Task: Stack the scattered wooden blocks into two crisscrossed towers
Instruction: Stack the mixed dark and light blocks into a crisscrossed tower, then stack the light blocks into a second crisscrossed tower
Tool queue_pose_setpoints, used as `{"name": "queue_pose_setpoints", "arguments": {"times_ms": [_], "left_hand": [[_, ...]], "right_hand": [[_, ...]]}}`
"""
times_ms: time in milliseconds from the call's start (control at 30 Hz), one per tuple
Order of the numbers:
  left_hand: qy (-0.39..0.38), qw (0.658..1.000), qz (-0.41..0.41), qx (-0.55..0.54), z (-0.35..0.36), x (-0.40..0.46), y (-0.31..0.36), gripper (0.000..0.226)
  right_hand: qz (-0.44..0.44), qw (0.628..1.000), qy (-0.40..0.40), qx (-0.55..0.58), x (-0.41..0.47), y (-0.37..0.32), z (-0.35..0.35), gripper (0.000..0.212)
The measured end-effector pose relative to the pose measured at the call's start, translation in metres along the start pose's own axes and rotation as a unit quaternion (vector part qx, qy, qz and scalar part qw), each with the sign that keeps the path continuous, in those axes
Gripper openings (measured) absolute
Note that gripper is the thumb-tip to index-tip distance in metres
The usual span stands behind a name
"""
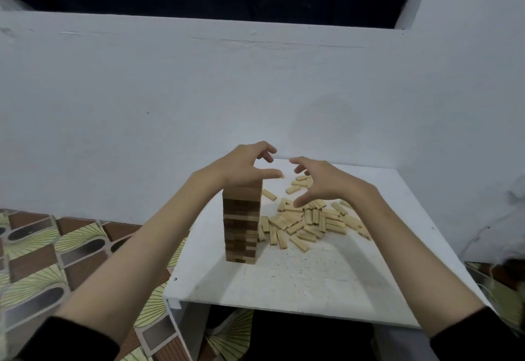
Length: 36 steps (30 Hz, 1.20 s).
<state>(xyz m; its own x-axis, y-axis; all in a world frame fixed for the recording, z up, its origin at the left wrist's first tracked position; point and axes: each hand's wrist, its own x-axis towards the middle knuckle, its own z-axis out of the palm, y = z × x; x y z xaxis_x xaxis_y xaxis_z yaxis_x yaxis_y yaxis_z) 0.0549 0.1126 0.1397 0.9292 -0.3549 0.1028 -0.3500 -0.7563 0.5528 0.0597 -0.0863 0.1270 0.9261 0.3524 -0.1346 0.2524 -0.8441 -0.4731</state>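
Observation:
One tall crisscrossed tower of wooden blocks (pixel 242 224) stands left of centre on the small white table (pixel 298 284). My left hand (pixel 244 166) hovers over the tower's top with its fingers spread and loosely curved, holding nothing; it hides the top layer. My right hand (pixel 318 180) is raised to the right of the tower, fingers spread and empty, above a loose pile of scattered blocks (pixel 306 223). A few single blocks (pixel 269 194) lie between the tower and the pile. No second tower is in view.
The table stands in a corner, with a white wall (pixel 199 105) behind it and another on the right. Its front edge (pixel 284 308) is close to me. Patterned floor tiles (pixel 42 261) lie to the left.

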Motion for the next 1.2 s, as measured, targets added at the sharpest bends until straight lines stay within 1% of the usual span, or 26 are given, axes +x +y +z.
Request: {"name": "queue_pose_setpoints", "arguments": {"times_ms": [133,267,333,400,500,600,667,767,867,933,1067,1200], "left_hand": [[0.043,0.998,0.047,-0.027,0.036,0.007,0.029,0.038],[0.038,0.997,0.053,-0.049,0.096,0.015,0.038,0.029],[0.019,0.999,0.032,-0.039,0.129,0.019,0.031,0.027],[-0.001,0.999,-0.013,-0.031,0.161,0.021,0.021,0.027],[-0.022,0.997,-0.07,-0.008,0.197,0.018,0.001,0.034],[-0.031,0.994,-0.087,0.059,0.217,0.017,-0.014,0.052],[-0.03,0.993,-0.079,0.083,0.224,0.019,-0.019,0.058],[-0.048,0.994,-0.071,0.07,0.231,0.025,-0.023,0.062],[-0.057,0.994,-0.078,0.051,0.235,0.029,-0.028,0.061],[-0.059,0.994,-0.077,0.044,0.237,0.032,-0.031,0.06],[-0.034,0.997,-0.065,0.026,0.237,0.037,-0.035,0.054],[-0.032,0.997,-0.06,-0.026,0.237,0.042,-0.031,0.049]], "right_hand": [[0.034,0.996,0.077,0.027,-0.016,0.051,0.006,0.067],[0.075,0.99,0.114,0.037,-0.029,0.108,0.031,0.048],[0.089,0.987,0.123,0.049,-0.034,0.129,0.048,0.041],[0.102,0.984,0.129,0.073,-0.038,0.145,0.065,0.036],[0.098,0.983,0.121,0.093,-0.037,0.156,0.091,0.034],[0.081,0.984,0.115,0.111,-0.03,0.157,0.114,0.037],[0.067,0.983,0.116,0.127,-0.023,0.155,0.124,0.047],[0.065,0.982,0.105,0.145,-0.01,0.152,0.132,0.064],[0.069,0.984,0.059,0.152,0.0,0.152,0.137,0.084],[0.071,0.986,0.041,0.145,0.004,0.153,0.138,0.092],[0.063,0.985,0.046,0.151,0.01,0.154,0.139,0.094],[0.054,0.987,0.057,0.14,0.012,0.156,0.14,0.092]]}}
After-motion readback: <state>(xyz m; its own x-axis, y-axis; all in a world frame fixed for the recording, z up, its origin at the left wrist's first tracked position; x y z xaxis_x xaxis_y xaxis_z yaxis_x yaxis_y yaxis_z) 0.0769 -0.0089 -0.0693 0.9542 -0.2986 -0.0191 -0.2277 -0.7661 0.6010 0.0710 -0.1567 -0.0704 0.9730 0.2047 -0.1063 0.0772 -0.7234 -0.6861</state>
